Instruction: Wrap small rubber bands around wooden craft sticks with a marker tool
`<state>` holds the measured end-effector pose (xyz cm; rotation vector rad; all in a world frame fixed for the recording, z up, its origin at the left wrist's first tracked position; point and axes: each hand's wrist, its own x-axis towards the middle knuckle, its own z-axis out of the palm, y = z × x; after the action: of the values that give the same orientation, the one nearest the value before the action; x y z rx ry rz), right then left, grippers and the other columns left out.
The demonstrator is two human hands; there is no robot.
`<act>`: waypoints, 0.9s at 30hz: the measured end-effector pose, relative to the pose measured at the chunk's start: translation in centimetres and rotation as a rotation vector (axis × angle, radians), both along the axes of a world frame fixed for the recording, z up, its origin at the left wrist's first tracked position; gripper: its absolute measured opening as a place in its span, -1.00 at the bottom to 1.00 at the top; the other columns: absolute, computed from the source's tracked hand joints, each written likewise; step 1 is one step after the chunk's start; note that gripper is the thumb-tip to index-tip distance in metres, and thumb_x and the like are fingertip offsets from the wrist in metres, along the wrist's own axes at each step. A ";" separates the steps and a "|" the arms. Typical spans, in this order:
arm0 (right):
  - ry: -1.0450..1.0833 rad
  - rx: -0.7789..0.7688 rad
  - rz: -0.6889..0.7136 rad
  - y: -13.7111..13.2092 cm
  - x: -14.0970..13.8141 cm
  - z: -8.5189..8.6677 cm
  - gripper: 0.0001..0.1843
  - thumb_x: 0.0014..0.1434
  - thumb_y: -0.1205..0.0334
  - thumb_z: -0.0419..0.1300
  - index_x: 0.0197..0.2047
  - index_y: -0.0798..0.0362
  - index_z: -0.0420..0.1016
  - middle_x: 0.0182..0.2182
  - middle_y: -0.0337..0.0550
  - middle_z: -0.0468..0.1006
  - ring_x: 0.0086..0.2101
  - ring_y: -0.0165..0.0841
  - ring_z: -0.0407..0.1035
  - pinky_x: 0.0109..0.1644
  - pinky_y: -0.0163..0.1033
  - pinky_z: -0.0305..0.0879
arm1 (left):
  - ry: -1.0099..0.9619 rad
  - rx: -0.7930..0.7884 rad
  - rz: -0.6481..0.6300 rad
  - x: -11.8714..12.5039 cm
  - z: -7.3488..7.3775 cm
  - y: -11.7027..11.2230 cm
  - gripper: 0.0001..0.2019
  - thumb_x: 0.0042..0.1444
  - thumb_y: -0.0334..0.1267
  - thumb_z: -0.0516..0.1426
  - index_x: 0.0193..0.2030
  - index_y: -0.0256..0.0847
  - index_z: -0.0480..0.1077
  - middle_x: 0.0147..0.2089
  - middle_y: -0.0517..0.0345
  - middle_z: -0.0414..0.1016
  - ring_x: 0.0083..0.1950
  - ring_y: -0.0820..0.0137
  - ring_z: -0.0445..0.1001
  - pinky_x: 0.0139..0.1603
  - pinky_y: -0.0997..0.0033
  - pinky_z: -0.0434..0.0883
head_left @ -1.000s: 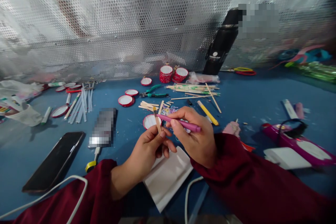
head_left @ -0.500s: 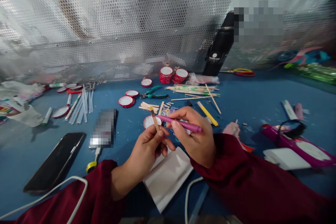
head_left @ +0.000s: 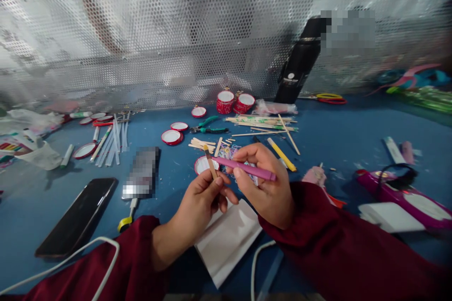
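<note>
My left hand (head_left: 201,200) pinches a short flat wooden stick (head_left: 210,162), holding it upright above the blue table (head_left: 335,136). My right hand (head_left: 263,183) grips a pink marker (head_left: 247,168), its tip touching the upper part of the stick. Both hands hover over a white folded paper (head_left: 226,240) and a red-rimmed lid (head_left: 201,165). Dark red sleeves cover both arms.
Red-rimmed lids (head_left: 171,137), green pliers (head_left: 208,127), loose wooden sticks (head_left: 261,122) and two red cups (head_left: 225,101) lie ahead. A black phone (head_left: 76,216) and white cable (head_left: 70,258) sit left. A black bottle (head_left: 300,66) stands by the perforated metal wall. A pink device (head_left: 406,195) lies right.
The hands have barely shifted; the marker tip stays on the stick, and the view has tilted slightly so everything sits a little lower and to the right.
</note>
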<state>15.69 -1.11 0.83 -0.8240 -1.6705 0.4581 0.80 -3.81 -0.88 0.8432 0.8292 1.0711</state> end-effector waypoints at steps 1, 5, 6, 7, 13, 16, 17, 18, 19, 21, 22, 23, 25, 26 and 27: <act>-0.008 0.006 -0.004 -0.1 0.0 0.0 -0.87 0.16 0.34 0.20 -0.19 -0.01 0.43 -0.36 -0.25 0.55 -0.36 -0.35 0.51 -0.25 -0.22 0.42 | 0.004 0.004 0.001 0.0 -0.1 0.0 -0.64 0.08 -0.01 0.32 -0.27 -0.26 0.37 -0.47 0.11 0.58 -0.60 0.59 0.33 -0.57 0.59 0.04; -0.083 0.067 -0.034 -0.1 0.2 0.1 -0.94 0.17 0.34 0.19 -0.28 -0.02 0.43 -0.40 -0.25 0.53 -0.35 -0.33 0.47 -0.22 -0.20 0.38 | 0.017 0.017 -0.004 0.0 -0.2 -0.1 -0.66 0.12 -0.02 0.30 -0.27 -0.26 0.38 -0.47 0.12 0.57 -0.60 0.59 0.32 -0.57 0.58 0.04; -0.101 0.083 -0.046 0.0 0.2 0.1 -0.94 0.17 0.34 0.19 -0.29 -0.02 0.43 -0.40 -0.25 0.53 -0.34 -0.33 0.47 -0.21 -0.19 0.37 | 0.020 0.016 -0.006 0.1 -0.2 -0.1 -0.67 0.12 -0.02 0.30 -0.27 -0.26 0.38 -0.47 0.12 0.57 -0.60 0.59 0.32 -0.57 0.58 0.05; -0.117 0.096 -0.061 0.0 0.2 0.1 -0.94 0.18 0.33 0.19 -0.29 -0.02 0.43 -0.41 -0.25 0.53 -0.34 -0.33 0.46 -0.20 -0.19 0.36 | 0.022 0.014 -0.007 0.1 -0.1 -0.1 -0.67 0.13 -0.02 0.29 -0.27 -0.26 0.38 -0.47 0.13 0.57 -0.60 0.60 0.31 -0.57 0.59 0.04; -0.094 0.150 -0.135 0.2 0.3 0.1 -0.94 0.21 0.32 0.18 -0.29 -0.03 0.42 -0.41 -0.24 0.52 -0.32 -0.32 0.43 -0.17 -0.17 0.34 | 0.015 0.009 0.007 0.1 0.1 -0.1 -0.64 0.09 0.00 0.31 -0.27 -0.25 0.35 -0.48 0.14 0.56 -0.60 0.59 0.31 -0.57 0.58 0.04; -0.096 0.120 -0.066 0.1 0.3 -0.2 -0.96 0.22 0.31 0.18 -0.26 -0.02 0.44 -0.38 -0.23 0.53 -0.31 -0.31 0.44 -0.16 -0.16 0.35 | 0.036 0.018 0.006 0.0 0.0 -0.1 -0.64 0.12 0.01 0.30 -0.26 -0.25 0.36 -0.46 0.13 0.57 -0.60 0.59 0.31 -0.57 0.57 0.02; -0.103 0.115 -0.052 0.1 0.3 -0.3 -0.96 0.23 0.31 0.18 -0.26 -0.02 0.44 -0.38 -0.23 0.53 -0.30 -0.31 0.45 -0.15 -0.16 0.36 | 0.044 0.023 0.004 0.0 0.0 -0.1 -0.65 0.13 0.01 0.29 -0.26 -0.25 0.36 -0.45 0.12 0.58 -0.60 0.59 0.31 -0.57 0.57 0.00; -0.112 0.113 -0.045 0.1 0.3 -0.3 -0.96 0.23 0.30 0.18 -0.26 -0.02 0.44 -0.38 -0.23 0.53 -0.30 -0.31 0.45 -0.15 -0.15 0.36 | 0.049 0.027 0.000 0.0 -0.1 -0.1 -0.65 0.13 0.01 0.29 -0.26 -0.25 0.37 -0.44 0.12 0.58 -0.60 0.59 0.31 -0.58 0.57 -0.01; -0.119 0.110 -0.047 0.1 0.3 -0.4 -0.96 0.23 0.30 0.18 -0.26 -0.03 0.44 -0.38 -0.23 0.53 -0.30 -0.30 0.45 -0.14 -0.14 0.36 | 0.052 0.028 -0.003 0.0 -0.1 -0.1 -0.65 0.13 0.00 0.29 -0.25 -0.26 0.37 -0.44 0.12 0.58 -0.60 0.60 0.31 -0.58 0.56 -0.01; -0.121 0.098 -0.071 0.1 0.3 -0.4 -0.97 0.23 0.29 0.18 -0.25 -0.03 0.44 -0.37 -0.22 0.53 -0.28 -0.29 0.46 -0.12 -0.13 0.37 | 0.049 0.023 -0.001 0.0 0.0 -0.1 -0.66 0.13 0.00 0.28 -0.24 -0.25 0.36 -0.44 0.13 0.57 -0.60 0.60 0.31 -0.57 0.56 -0.01; -0.116 0.092 -0.083 0.1 0.3 -0.4 -0.97 0.24 0.28 0.18 -0.25 -0.03 0.44 -0.37 -0.21 0.53 -0.28 -0.29 0.46 -0.12 -0.12 0.38 | 0.046 0.017 0.003 0.0 0.0 -0.2 -0.66 0.13 0.00 0.29 -0.24 -0.25 0.36 -0.45 0.14 0.57 -0.60 0.59 0.31 -0.57 0.56 0.00; -0.107 0.086 -0.089 0.1 0.3 -0.3 -0.98 0.24 0.28 0.18 -0.24 -0.04 0.44 -0.36 -0.21 0.54 -0.28 -0.28 0.47 -0.12 -0.12 0.38 | 0.045 0.012 0.006 0.0 0.1 -0.2 -0.65 0.13 0.00 0.29 -0.24 -0.25 0.36 -0.45 0.14 0.57 -0.60 0.59 0.31 -0.57 0.56 0.00; -0.100 0.085 -0.072 0.1 0.3 -0.2 -0.98 0.25 0.26 0.17 -0.24 -0.04 0.43 -0.36 -0.20 0.54 -0.28 -0.28 0.47 -0.13 -0.12 0.39 | 0.044 0.010 0.007 0.1 0.2 -0.3 -0.65 0.12 0.00 0.29 -0.25 -0.25 0.36 -0.45 0.13 0.57 -0.60 0.59 0.31 -0.57 0.55 0.01; -0.112 0.087 -0.060 0.1 0.3 -0.2 -0.97 0.26 0.25 0.17 -0.24 -0.05 0.43 -0.37 -0.20 0.55 -0.29 -0.28 0.48 -0.14 -0.12 0.40 | 0.041 0.009 0.006 0.1 0.2 -0.3 -0.65 0.11 -0.01 0.30 -0.25 -0.25 0.36 -0.45 0.12 0.57 -0.59 0.58 0.31 -0.56 0.55 0.02; -0.130 0.087 -0.058 0.1 0.3 -0.2 -0.97 0.26 0.24 0.17 -0.25 -0.05 0.43 -0.37 -0.20 0.55 -0.29 -0.28 0.48 -0.14 -0.12 0.40 | 0.036 0.006 0.007 0.1 0.3 -0.3 -0.66 0.10 -0.01 0.31 -0.26 -0.25 0.37 -0.45 0.11 0.57 -0.59 0.58 0.31 -0.56 0.55 0.04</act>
<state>15.99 -0.99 0.66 -0.8505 -1.7687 0.2944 0.92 -4.12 -0.62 0.8672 0.8598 1.0675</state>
